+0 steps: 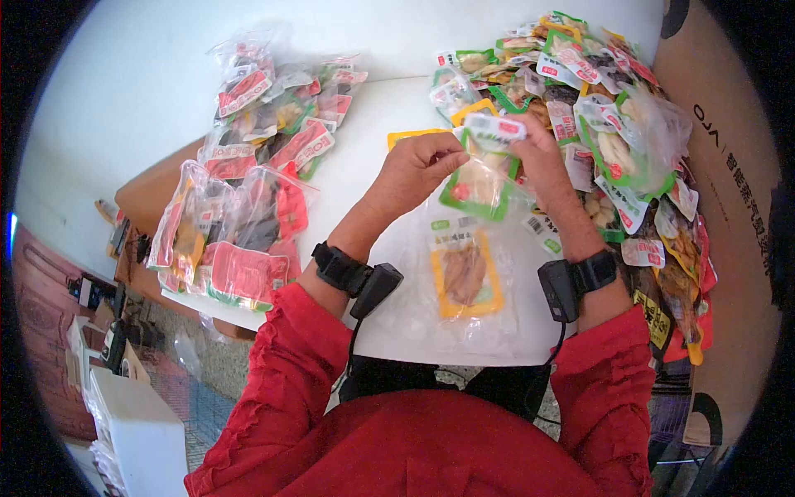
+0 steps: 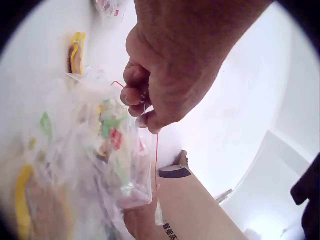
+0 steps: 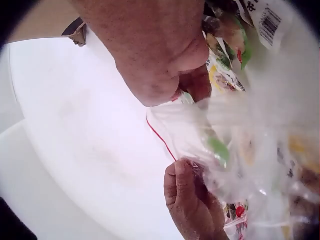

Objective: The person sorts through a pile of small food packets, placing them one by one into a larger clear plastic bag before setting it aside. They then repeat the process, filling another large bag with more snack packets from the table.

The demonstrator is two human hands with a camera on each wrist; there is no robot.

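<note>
My left hand (image 1: 414,170) pinches the red-lined mouth of a clear zip bag (image 3: 260,120) between thumb and fingers. Across from it, my right hand (image 1: 542,157) grips a green-edged food packet (image 1: 480,189) by its white-labelled top, at the bag's mouth. The packet's lower part overlaps the bag in the head view. Lower in the bag lies a yellow-edged packet (image 1: 465,277) of brown food, flat over the table near my body. In the left wrist view, the bag's folds blur the packets inside.
A large heap of loose food packets (image 1: 571,66) covers the table's right side. Filled clear bags with red-labelled packets (image 1: 248,273) are piled at the left. Another yellow-edged packet (image 1: 402,137) lies behind my left hand. A cardboard box (image 1: 729,207) stands along the right edge.
</note>
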